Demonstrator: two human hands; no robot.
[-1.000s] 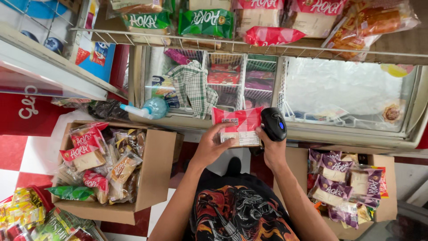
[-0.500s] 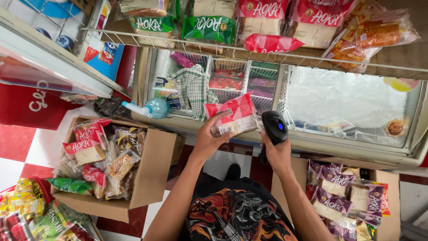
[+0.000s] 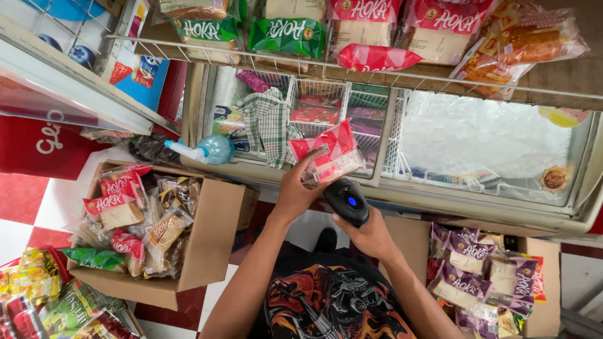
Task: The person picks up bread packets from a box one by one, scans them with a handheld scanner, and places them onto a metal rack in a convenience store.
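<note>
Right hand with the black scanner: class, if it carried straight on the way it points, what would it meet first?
Most likely the red-wrapped bread packet in the left hand; the right hand aims the black handheld scanner at it, though depth is unclear.

Over the last second my left hand has lifted the red-and-clear snack packet from a level hold to a tilted one, its right end now raised above the freezer's edge. My right hand has brought the black handheld scanner down from beside the packet's right end to just beneath it, with its blue light now showing toward me.
</note>
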